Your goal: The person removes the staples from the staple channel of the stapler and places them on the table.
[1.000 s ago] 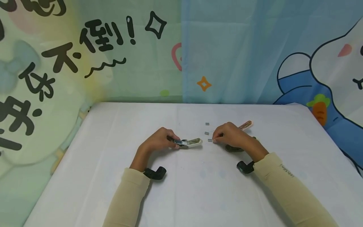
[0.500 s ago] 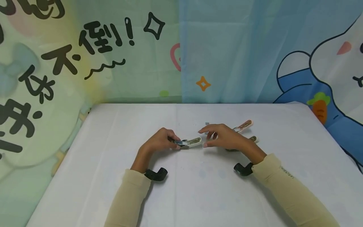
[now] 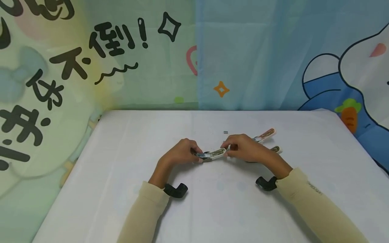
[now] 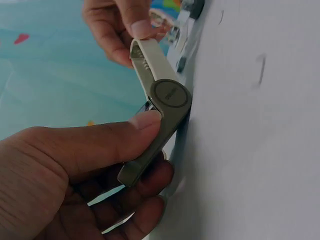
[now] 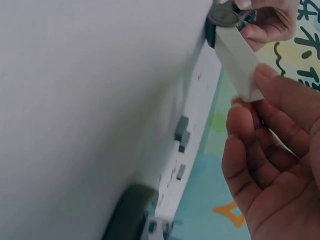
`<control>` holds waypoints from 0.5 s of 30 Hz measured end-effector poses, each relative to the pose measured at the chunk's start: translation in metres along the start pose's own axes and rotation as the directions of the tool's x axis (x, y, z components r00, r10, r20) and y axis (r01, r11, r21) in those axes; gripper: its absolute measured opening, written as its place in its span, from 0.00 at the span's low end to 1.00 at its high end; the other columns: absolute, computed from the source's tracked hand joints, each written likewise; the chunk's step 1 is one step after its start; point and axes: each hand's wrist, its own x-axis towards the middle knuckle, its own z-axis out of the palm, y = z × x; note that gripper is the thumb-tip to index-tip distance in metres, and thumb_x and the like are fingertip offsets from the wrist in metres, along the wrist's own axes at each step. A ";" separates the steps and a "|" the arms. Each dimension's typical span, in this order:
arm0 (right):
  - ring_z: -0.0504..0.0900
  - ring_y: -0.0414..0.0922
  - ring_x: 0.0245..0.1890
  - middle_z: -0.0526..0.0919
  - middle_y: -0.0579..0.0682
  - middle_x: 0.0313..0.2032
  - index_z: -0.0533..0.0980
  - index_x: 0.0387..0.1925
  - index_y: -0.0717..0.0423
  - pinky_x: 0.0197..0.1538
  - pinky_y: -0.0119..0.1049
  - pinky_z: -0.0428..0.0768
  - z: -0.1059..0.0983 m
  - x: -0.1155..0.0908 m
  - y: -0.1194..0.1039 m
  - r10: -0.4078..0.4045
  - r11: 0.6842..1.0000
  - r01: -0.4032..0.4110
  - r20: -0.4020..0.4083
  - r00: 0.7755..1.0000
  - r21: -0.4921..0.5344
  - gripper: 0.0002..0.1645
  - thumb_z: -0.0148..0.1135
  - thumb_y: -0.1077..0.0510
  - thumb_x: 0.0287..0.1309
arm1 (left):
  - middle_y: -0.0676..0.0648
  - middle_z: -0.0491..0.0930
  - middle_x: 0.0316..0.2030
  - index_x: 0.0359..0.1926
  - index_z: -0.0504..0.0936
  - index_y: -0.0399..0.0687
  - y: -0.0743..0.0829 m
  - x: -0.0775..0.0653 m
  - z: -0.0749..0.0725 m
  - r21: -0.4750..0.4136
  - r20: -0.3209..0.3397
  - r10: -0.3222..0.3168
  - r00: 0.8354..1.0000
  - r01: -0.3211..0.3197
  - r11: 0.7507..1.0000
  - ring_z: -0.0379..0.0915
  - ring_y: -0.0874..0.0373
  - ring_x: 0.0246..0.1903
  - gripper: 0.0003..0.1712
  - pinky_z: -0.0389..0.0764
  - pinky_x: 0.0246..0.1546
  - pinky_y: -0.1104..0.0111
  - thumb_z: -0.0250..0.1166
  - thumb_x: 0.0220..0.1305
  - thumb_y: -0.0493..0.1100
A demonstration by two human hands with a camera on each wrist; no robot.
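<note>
My left hand (image 3: 182,152) grips the dark grey-green body of a small stapler (image 3: 214,154), thumb on its side near a round pivot. The stapler's white arm (image 4: 157,60) is swung open at an angle, away from the palm. At the arm's far end my right hand (image 3: 244,146) pinches it between thumb and fingers, clearly seen in the right wrist view. Small grey staple strips (image 5: 182,128) lie on the table beside the right hand; the head view shows only one strip (image 3: 225,132) plainly, behind that hand.
Past the right hand lie two more opened staplers, one with an orange-brown arm (image 3: 267,133) and one dark green (image 3: 276,149), partly hidden by the hand. A white cloth covers the table (image 3: 194,202). A printed curtain (image 3: 249,60) hangs along its back edge.
My right hand has left the staple strips and moved left to the stapler's white arm, first with spread fingers, now pinching it. The left hand keeps its grip.
</note>
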 end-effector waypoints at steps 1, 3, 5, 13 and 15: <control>0.76 0.40 0.31 0.82 0.50 0.41 0.82 0.46 0.61 0.34 0.36 0.76 -0.001 -0.002 0.000 -0.012 1.000 0.012 -0.001 1.000 -0.007 0.13 0.67 0.65 0.59 | 0.54 0.81 0.32 0.37 0.87 0.41 0.002 0.001 0.001 0.006 0.009 0.000 1.000 0.000 1.000 0.74 0.60 0.32 0.11 0.74 0.34 0.69 0.76 0.50 0.37; 0.75 0.40 0.30 0.82 0.51 0.40 0.82 0.46 0.62 0.32 0.35 0.76 -0.004 -0.007 0.000 -0.034 0.999 0.034 -0.001 0.999 -0.023 0.12 0.67 0.65 0.58 | 0.54 0.81 0.32 0.37 0.87 0.42 0.007 0.002 0.004 0.012 0.028 0.000 1.000 0.000 1.000 0.74 0.61 0.32 0.11 0.74 0.33 0.70 0.76 0.50 0.38; 0.75 0.39 0.29 0.81 0.50 0.40 0.82 0.45 0.62 0.31 0.34 0.75 -0.006 -0.013 0.000 -0.045 0.998 0.045 0.001 0.999 -0.037 0.12 0.67 0.66 0.58 | 0.55 0.81 0.31 0.36 0.87 0.44 0.012 0.004 0.008 0.018 0.044 -0.002 0.999 0.001 1.000 0.74 0.61 0.32 0.11 0.74 0.33 0.70 0.77 0.50 0.39; 0.72 0.36 0.28 0.80 0.43 0.37 0.83 0.44 0.58 0.31 0.32 0.75 -0.019 -0.042 0.003 -0.024 0.997 0.025 0.020 1.000 -0.070 0.12 0.68 0.64 0.57 | 0.59 0.80 0.28 0.36 0.88 0.44 0.034 0.012 0.031 0.086 0.096 0.049 0.994 -0.057 0.995 0.71 0.65 0.28 0.11 0.72 0.29 0.74 0.77 0.50 0.41; 0.71 0.35 0.27 0.79 0.42 0.36 0.83 0.44 0.57 0.30 0.32 0.74 -0.023 -0.049 0.003 -0.032 0.996 0.034 0.021 0.999 -0.080 0.12 0.69 0.63 0.57 | 0.59 0.80 0.27 0.36 0.89 0.44 0.038 0.015 0.037 0.099 0.111 0.069 0.991 -0.080 0.992 0.70 0.66 0.26 0.11 0.71 0.28 0.75 0.77 0.51 0.41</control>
